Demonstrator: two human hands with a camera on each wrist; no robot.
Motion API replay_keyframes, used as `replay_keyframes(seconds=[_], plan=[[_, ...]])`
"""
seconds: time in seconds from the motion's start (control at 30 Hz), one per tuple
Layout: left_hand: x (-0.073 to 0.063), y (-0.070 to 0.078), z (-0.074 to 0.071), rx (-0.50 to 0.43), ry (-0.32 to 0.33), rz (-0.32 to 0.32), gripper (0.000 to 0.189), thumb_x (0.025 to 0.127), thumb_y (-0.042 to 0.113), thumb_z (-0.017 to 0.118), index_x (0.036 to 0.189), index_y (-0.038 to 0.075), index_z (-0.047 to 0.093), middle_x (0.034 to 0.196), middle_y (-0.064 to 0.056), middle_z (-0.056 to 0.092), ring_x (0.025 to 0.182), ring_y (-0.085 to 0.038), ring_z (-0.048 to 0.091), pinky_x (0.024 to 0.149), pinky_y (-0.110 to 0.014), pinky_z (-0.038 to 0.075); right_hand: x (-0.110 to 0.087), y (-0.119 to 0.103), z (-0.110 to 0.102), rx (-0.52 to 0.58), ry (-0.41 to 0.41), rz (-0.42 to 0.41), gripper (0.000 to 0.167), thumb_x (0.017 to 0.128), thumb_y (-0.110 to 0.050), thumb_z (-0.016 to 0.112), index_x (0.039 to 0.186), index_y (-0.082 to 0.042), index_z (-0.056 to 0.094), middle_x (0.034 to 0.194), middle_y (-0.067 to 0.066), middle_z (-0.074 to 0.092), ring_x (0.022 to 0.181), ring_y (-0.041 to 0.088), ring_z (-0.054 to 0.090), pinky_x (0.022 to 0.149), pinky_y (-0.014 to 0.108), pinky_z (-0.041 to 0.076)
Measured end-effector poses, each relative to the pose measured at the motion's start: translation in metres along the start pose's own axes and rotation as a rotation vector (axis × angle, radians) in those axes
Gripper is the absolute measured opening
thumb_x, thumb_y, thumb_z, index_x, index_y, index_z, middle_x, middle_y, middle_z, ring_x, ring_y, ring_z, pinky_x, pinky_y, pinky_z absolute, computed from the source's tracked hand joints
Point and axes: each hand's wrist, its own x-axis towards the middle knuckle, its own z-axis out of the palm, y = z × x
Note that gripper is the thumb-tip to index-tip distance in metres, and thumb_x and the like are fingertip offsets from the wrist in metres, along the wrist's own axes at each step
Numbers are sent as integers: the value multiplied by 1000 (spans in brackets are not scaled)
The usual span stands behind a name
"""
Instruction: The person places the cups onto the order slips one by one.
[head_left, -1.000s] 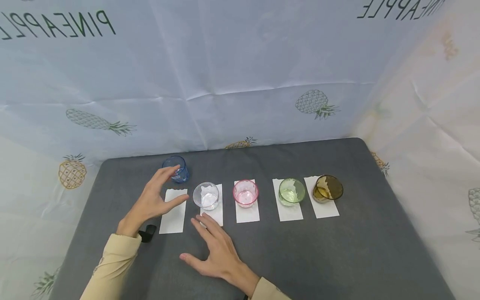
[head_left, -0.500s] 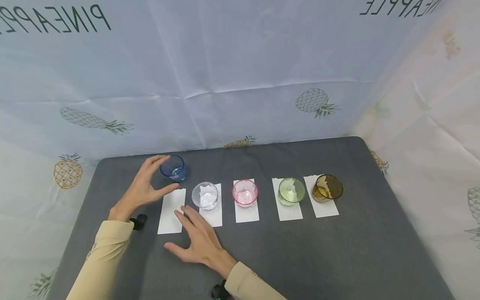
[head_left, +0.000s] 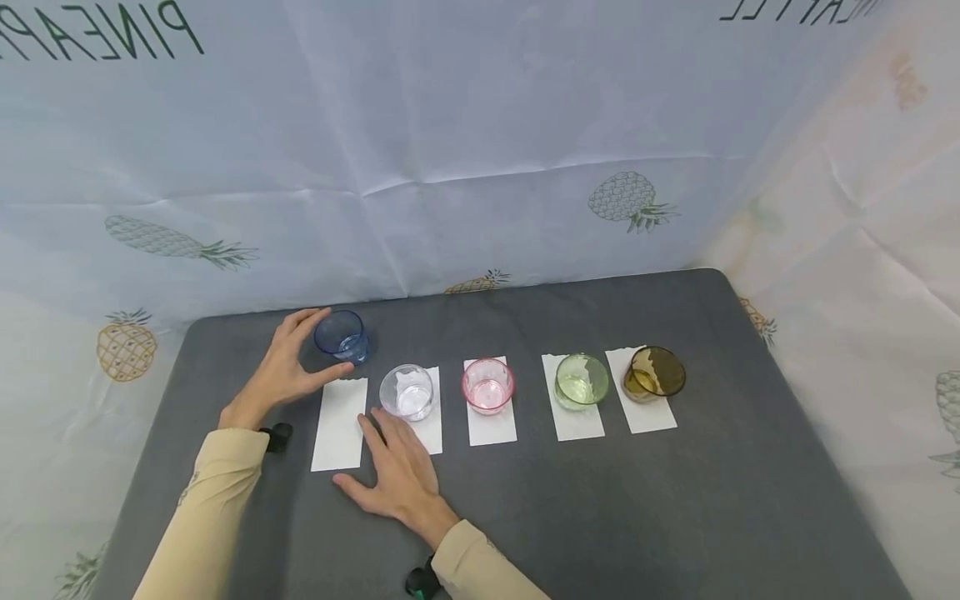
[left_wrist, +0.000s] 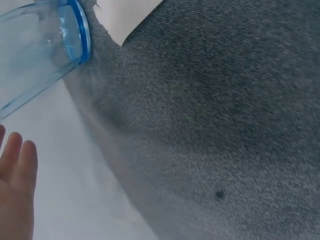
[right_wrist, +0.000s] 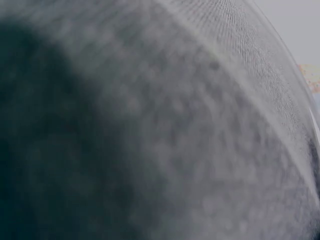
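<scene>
At the table's back left stands a blue glass (head_left: 342, 337), upright and off the papers. My left hand (head_left: 283, 367) is beside it, fingers and thumb spread; in the left wrist view a gap shows between the fingertips (left_wrist: 26, 152) and the blue glass (left_wrist: 45, 55). My right hand (head_left: 403, 475) lies low with fingers extended, between the leftmost white paper (head_left: 339, 427) and the paper under the clear glass (head_left: 407, 392). Its fingertips are close to the clear glass; whether they touch it cannot be told. The right wrist view shows only blurred grey cloth.
A pink glass (head_left: 488, 387), a green glass (head_left: 581, 382) and an amber glass (head_left: 653, 375) stand on white papers to the right. They sit on a grey cloth-covered table (head_left: 600, 517). A pineapple-print curtain (head_left: 480, 125) hangs behind the table.
Both hands have moved left, the left one also back toward the blue glass. The right hand has come nearer the leftmost paper. The glasses stay in place while the head view shifts slightly.
</scene>
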Motion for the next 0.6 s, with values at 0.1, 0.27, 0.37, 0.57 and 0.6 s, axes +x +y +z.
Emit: replay_keyframes(seconds=[0.1,0.27,0.37,0.57,0.6], plan=[[4,0,1,3,-10,-13,94,80,30,86,157,4,38,156,-30,32,142,-55,30,105,-79,30,2,-1,2,-32,-24,23,84,90,-75,54,154,-22,44,155,-1,49,144,15,49,118,30,42],[10,-1,2,12,-17,-29,94,81,31,84,157,2,37,156,-32,32,143,-56,31,107,-79,30,4,-3,4,-79,-66,35,85,92,-77,46,155,-20,43,157,-2,47,146,12,45,121,29,39],[11,-3,4,21,-13,-30,93,82,31,84,156,0,37,155,-33,34,141,-56,34,107,-78,32,4,-4,5,-108,-74,34,83,93,-76,43,155,-20,43,157,-2,46,146,12,46,121,29,38],[13,-4,7,28,-1,-34,88,85,29,82,154,-3,39,151,-34,39,135,-54,42,105,-74,38,4,-4,6,-162,-81,33,78,97,-72,40,155,-21,44,157,-3,46,145,12,46,121,28,37],[13,-4,7,29,1,-32,87,85,29,82,154,-4,40,150,-34,39,134,-54,44,104,-74,39,4,-4,6,-168,-83,34,77,97,-72,39,155,-21,44,157,-3,45,146,12,45,121,28,37]])
